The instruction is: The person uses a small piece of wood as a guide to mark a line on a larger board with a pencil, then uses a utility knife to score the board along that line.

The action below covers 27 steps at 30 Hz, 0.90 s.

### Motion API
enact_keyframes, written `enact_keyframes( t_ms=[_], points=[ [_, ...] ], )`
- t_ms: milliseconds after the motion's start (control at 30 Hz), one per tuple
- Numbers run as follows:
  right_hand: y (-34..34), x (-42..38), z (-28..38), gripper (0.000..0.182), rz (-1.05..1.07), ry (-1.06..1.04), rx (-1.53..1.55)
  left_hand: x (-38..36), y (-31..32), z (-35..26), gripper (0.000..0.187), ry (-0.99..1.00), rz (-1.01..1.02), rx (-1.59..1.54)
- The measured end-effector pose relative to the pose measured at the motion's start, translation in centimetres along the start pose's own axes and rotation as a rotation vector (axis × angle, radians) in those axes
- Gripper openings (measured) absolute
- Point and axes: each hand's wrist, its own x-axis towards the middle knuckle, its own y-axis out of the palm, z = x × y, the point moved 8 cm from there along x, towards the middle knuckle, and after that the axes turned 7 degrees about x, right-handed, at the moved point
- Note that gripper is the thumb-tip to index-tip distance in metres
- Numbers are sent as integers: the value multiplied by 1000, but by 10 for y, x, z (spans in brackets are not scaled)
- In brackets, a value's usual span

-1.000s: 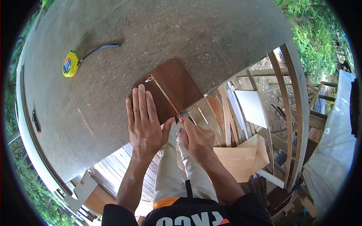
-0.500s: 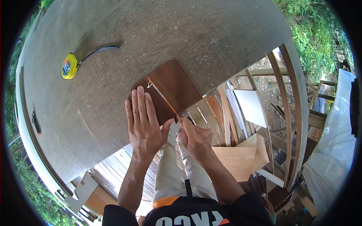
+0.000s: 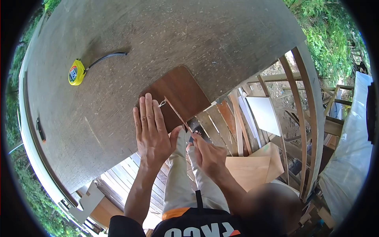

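Note:
A dark brown flat board (image 3: 183,87) with rounded corners and a row of fine notches along its near right edge lies at the front edge of the table. My left hand (image 3: 152,130) rests flat on its left part, fingers stretched forward and thumb out to the side. In my closed right hand (image 3: 209,155), just off the table edge, is one end of a thin reddish-brown strip (image 3: 176,110). The strip crosses over the board at a slant, and a small white string loop (image 3: 162,103) hangs at its far end.
The large worn table (image 3: 114,91) carries a yellow tape measure (image 3: 75,74) with a dark strap and a small cutter knife (image 3: 40,130). Below on the right are wood offcuts (image 3: 252,168), a white panel (image 3: 263,115) and wooden framing (image 3: 298,118). A person's blurred head (image 3: 276,207) shows at lower right.
My right hand has drawn the strip back toward me and to the right; its far end now lies nearer the board's middle. My left hand stays put. A person's head has appeared at lower right.

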Motion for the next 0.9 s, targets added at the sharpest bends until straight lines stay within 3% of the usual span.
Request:
enact_keyframes(
  t_ms=[233, 900],
  points=[
    [7, 21, 4, 25, -108, -53, -24, 0, 1, 1, 83, -10, -2, -1],
    [5, 23, 5, 28, -28, 9, -44, 1, -2, 0, 83, -11, -14, -10]
  ],
)
